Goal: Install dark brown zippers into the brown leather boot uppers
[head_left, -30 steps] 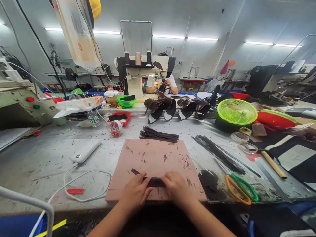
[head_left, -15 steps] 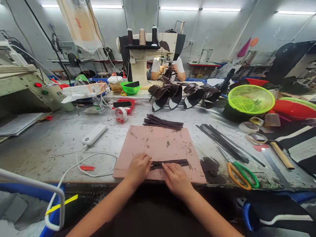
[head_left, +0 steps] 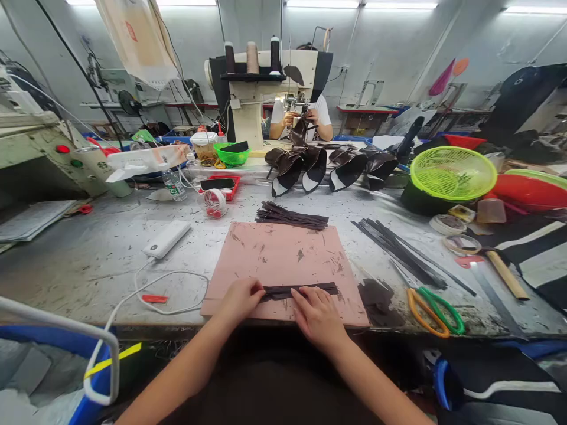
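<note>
A dark strip (head_left: 279, 291) lies crosswise near the front edge of a pink board (head_left: 283, 254). My left hand (head_left: 241, 298) pinches its left end between thumb and fingers. My right hand (head_left: 316, 310) rests on the strip's middle and right part, fingers extended and pressing it down on the board. Just behind the board lies a bundle of dark strips (head_left: 292, 216). More long dark strips (head_left: 398, 254) lie to the right of the board, beside some dark scraps (head_left: 380, 301).
Scissors with orange and green handles (head_left: 436, 310) and a hammer (head_left: 507, 275) lie at the right. A white power bank (head_left: 167, 239) with a cable is at the left. Dark leather pieces (head_left: 314, 171) stand behind, before a sewing machine (head_left: 248, 112) where another person works.
My left hand has shifted slightly left along the strip, away from my right hand. My right hand stays on the strip with its fingers a little more spread. The camera view has shifted slightly.
</note>
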Tool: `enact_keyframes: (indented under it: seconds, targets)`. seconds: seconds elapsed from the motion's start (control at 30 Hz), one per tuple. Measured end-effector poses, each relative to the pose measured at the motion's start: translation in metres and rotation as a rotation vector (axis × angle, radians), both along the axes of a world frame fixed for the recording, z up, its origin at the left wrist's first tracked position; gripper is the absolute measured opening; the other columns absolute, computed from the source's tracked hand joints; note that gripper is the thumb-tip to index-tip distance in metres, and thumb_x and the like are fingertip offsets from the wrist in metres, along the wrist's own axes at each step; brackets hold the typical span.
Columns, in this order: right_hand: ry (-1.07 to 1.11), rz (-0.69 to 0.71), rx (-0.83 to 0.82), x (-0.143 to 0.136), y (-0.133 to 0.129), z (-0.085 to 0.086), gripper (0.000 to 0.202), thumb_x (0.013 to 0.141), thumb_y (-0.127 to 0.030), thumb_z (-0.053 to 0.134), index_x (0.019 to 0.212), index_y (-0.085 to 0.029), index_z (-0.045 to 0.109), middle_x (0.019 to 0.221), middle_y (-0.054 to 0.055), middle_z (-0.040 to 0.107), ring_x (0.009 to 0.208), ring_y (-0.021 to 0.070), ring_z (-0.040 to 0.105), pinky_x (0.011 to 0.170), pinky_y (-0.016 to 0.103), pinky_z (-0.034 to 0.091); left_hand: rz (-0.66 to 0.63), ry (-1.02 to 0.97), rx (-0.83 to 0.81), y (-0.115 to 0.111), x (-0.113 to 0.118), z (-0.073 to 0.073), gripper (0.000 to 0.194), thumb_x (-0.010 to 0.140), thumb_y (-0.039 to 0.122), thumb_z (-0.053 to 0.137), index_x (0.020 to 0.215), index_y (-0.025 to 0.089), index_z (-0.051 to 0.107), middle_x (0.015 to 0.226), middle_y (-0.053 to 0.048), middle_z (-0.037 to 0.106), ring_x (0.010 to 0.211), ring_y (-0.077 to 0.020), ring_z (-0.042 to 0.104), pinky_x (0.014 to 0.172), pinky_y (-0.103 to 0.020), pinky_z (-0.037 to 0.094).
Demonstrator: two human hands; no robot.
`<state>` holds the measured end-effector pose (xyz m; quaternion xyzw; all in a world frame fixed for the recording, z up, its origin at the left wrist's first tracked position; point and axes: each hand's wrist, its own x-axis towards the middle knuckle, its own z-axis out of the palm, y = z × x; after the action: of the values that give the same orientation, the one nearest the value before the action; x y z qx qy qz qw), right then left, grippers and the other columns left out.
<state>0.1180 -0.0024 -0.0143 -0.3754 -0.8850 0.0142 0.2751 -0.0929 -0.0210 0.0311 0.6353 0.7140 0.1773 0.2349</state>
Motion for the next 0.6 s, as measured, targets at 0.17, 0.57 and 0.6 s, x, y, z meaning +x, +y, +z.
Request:
enact_keyframes:
  seconds: [0.17, 0.57, 0.6]
  targets:
    - [0.018, -0.003, 0.026, 0.002, -0.001, -0.004, 0.034, 0.080, -0.024, 0.045, 0.110, -0.017, 0.059, 0.099, 0.010, 0.058, 0.092, 0.0236, 0.048, 0.085, 0.038, 0.036, 0.134, -0.117, -0.094, -0.005, -0.023, -0.006, 0.015, 0.069, 0.029, 0.053, 0.067, 0.016, 0.060, 0.064, 0.000, 0.061, 0.062, -0.0147, 0.055, 0.056, -0.023, 0.040]
    - [0.015, -0.045, 0.017, 0.006, -0.010, 0.002, 0.032, 0.078, -0.023, 0.047, 0.106, -0.016, 0.059, 0.098, 0.009, 0.060, 0.090, 0.0234, 0.049, 0.086, 0.039, 0.037, 0.081, -0.193, -0.067, -0.005, -0.014, 0.006, 0.015, 0.062, 0.032, 0.046, 0.057, 0.018, 0.050, 0.053, 0.002, 0.053, 0.055, -0.0141, 0.050, 0.053, -0.023, 0.037]
    - [0.013, -0.061, 0.009, 0.011, -0.008, 0.004, 0.031, 0.077, -0.024, 0.048, 0.105, -0.017, 0.060, 0.098, 0.009, 0.060, 0.090, 0.0228, 0.050, 0.086, 0.038, 0.037, 0.047, -0.179, -0.048, -0.005, -0.012, 0.007, 0.019, 0.062, 0.036, 0.046, 0.055, 0.018, 0.050, 0.053, 0.001, 0.054, 0.055, -0.0153, 0.051, 0.054, -0.024, 0.037]
